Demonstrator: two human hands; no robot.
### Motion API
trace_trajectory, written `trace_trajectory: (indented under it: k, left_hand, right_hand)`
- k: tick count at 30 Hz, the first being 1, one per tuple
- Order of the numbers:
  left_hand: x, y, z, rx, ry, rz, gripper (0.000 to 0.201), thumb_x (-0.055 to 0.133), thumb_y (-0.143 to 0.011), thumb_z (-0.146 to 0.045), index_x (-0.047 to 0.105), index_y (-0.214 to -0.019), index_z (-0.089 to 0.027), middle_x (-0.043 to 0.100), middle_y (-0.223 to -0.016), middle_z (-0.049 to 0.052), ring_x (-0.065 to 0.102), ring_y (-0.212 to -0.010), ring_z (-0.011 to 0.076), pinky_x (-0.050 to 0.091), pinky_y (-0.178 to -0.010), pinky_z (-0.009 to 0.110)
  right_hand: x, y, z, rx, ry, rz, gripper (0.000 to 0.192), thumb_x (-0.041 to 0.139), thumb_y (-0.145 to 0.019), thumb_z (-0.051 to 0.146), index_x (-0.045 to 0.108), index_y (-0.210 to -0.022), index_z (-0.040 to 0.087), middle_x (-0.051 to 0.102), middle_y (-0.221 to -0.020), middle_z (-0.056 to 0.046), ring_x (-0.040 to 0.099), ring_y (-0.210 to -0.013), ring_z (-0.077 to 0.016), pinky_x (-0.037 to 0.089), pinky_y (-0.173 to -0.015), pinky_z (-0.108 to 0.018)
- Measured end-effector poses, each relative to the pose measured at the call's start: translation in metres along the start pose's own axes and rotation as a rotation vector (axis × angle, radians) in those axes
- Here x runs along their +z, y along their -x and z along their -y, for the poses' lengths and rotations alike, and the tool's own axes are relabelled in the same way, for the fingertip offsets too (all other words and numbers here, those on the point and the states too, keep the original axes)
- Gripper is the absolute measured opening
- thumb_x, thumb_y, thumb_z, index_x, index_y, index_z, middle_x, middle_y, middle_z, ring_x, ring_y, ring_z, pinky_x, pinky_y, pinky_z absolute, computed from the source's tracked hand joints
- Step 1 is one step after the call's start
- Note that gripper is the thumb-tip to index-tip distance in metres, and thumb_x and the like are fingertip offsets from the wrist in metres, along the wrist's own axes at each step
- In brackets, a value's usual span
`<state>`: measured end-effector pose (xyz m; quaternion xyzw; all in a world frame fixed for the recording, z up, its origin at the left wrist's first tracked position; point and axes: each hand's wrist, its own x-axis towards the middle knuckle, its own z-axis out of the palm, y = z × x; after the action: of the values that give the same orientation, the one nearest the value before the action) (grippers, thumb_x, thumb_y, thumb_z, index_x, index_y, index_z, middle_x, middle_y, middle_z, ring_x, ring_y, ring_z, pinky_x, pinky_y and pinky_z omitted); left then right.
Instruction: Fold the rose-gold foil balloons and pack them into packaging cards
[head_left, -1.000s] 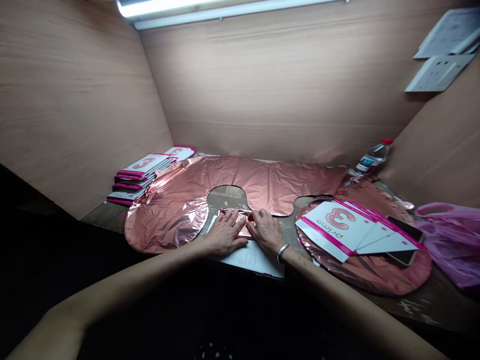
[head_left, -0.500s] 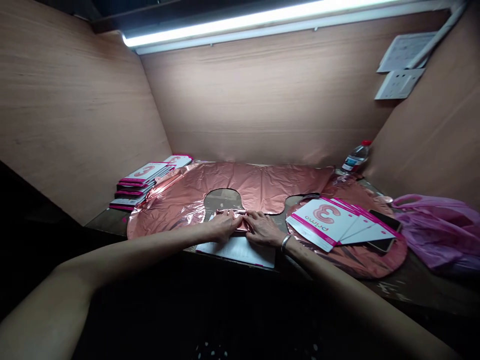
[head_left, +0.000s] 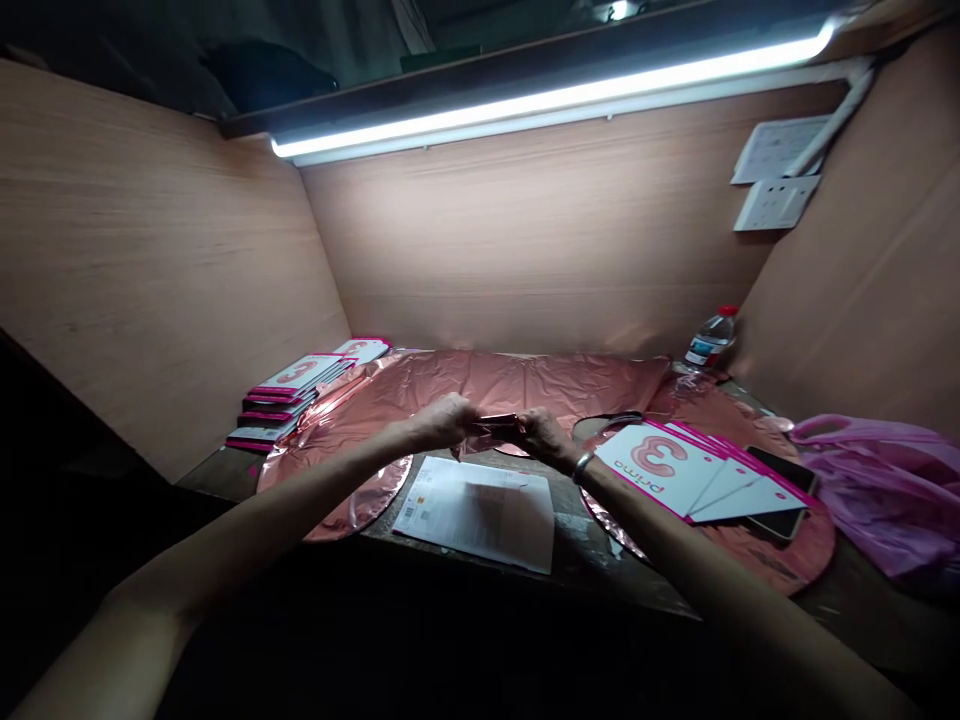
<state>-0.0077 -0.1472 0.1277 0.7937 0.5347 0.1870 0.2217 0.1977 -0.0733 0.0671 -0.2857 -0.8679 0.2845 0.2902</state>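
Note:
A large rose-gold foil balloon shaped like a 3 lies flat across the bench. My left hand and my right hand are raised a little above the bench, both pinching a small folded piece of the balloon's foil between them. A metal bracelet is on my right wrist. Below my hands a white printed card lies at the front edge of the bench.
A stack of pink-and-white "3" packaging cards sits at the left. More such cards fan out on the right, with a phone under them. A pink plastic bag and a water bottle stand at the right. Wooden walls enclose the bench.
My hands have lifted the folded foil piece off the bench, uncovering the white card beneath. The camera has tilted upward.

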Motion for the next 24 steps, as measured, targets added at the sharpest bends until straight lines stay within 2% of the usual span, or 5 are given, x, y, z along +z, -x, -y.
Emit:
trace_trajectory:
  k: [4,10,15,20,24]
  left_hand:
    - [0.010,0.000,0.003,-0.020,0.330,0.023,0.038,0.065,-0.078,-0.047,0.070,-0.088,-0.010,0.065,-0.071,0.003,0.062,-0.062,0.0154,0.047,-0.058,0.023]
    - [0.068,0.013,-0.006,-0.299,1.179,-0.103,0.058,0.084,-0.063,-0.043,0.064,-0.110,-0.017,0.070,-0.101,0.010,0.068,-0.080,0.0178,0.055,-0.073,0.032]
    - [0.101,0.018,-0.028,-0.409,1.285,-0.167,0.058,0.089,-0.054,-0.044,0.066,-0.098,-0.013,0.069,-0.085,0.006,0.065,-0.067,0.0146,0.054,-0.064,0.029]
    - [0.104,0.018,-0.028,-0.385,1.289,-0.148,0.056,0.087,-0.057,-0.048,0.066,-0.095,-0.012,0.065,-0.079,0.003,0.060,-0.061,0.0106,0.052,-0.058,0.025]
    - [0.103,0.022,-0.031,-0.325,1.228,-0.080,0.055,0.084,-0.061,-0.049,0.065,-0.096,-0.011,0.061,-0.075,0.002,0.055,-0.057,0.0085,0.050,-0.055,0.023]
  right_hand:
    - [-0.022,0.024,0.003,0.125,-0.270,0.065,0.045,0.065,-0.070,0.055,0.053,-0.051,0.016,0.044,-0.053,0.003,0.043,-0.056,-0.0124,0.034,-0.055,-0.025]
    - [-0.026,0.062,0.003,0.355,-0.594,-0.005,0.035,0.068,-0.066,0.046,0.050,-0.058,0.017,0.040,-0.052,0.005,0.036,-0.049,-0.0081,0.027,-0.048,-0.023]
    - [-0.018,0.075,0.002,0.443,-0.738,-0.037,0.038,0.073,-0.067,0.049,0.054,-0.066,0.016,0.047,-0.056,0.004,0.039,-0.049,-0.0077,0.027,-0.048,-0.023]
    - [-0.016,0.086,0.009,0.466,-0.867,-0.038,0.037,0.078,-0.068,0.046,0.059,-0.072,0.015,0.051,-0.062,0.003,0.042,-0.052,-0.0073,0.030,-0.048,-0.021]
    - [-0.020,0.102,0.021,0.587,-0.916,0.023,0.034,0.076,-0.073,0.044,0.067,-0.091,0.016,0.064,-0.077,-0.002,0.054,-0.063,-0.0114,0.043,-0.055,-0.023]
